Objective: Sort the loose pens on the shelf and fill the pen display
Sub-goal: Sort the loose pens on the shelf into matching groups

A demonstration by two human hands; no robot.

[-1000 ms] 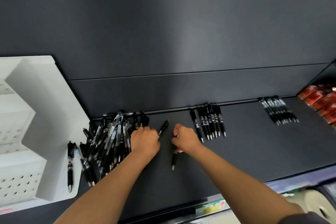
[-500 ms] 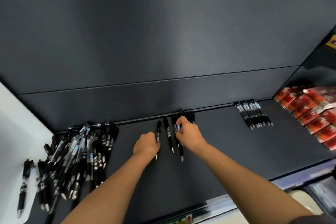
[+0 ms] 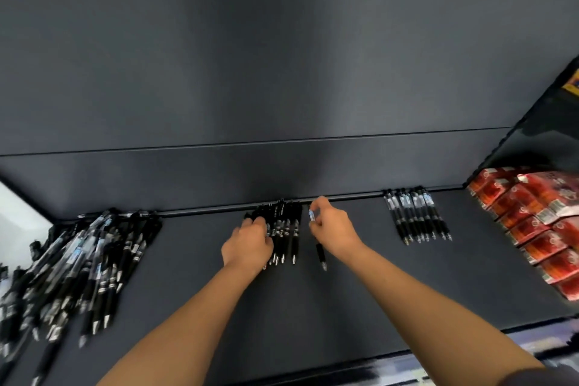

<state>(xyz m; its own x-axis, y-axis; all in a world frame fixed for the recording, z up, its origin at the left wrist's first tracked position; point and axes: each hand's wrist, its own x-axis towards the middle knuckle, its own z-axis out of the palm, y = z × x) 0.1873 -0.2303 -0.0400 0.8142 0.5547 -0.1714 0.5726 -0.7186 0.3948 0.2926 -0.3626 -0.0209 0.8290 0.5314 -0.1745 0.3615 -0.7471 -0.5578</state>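
Where the dark shelf (image 3: 369, 301) meets the grey wall (image 3: 282, 72), the right hand (image 3: 333, 229) pinches a pen (image 3: 320, 253); the left hand (image 3: 247, 244) covers a pen row (image 3: 287, 230), grip unclear.

The shelf (image 3: 344, 307) is smooth matt dark grey, painted metal or laminate, can't tell which. The back panel (image 3: 282, 56) has the same matt finish with a faint soft sheen. The loose pile of pens (image 3: 94, 260) is glossy plastic, some barrels clear, some black, with shiny silvery tips. The middle row of pens (image 3: 286, 229) is mostly shiny black plastic. The right row of pens (image 3: 416, 216) has clear barrels and duller dark grips. The red packets (image 3: 539, 219) look wrapped in glossy film. The white display (image 3: 18, 213) looks smooth, probably plastic.
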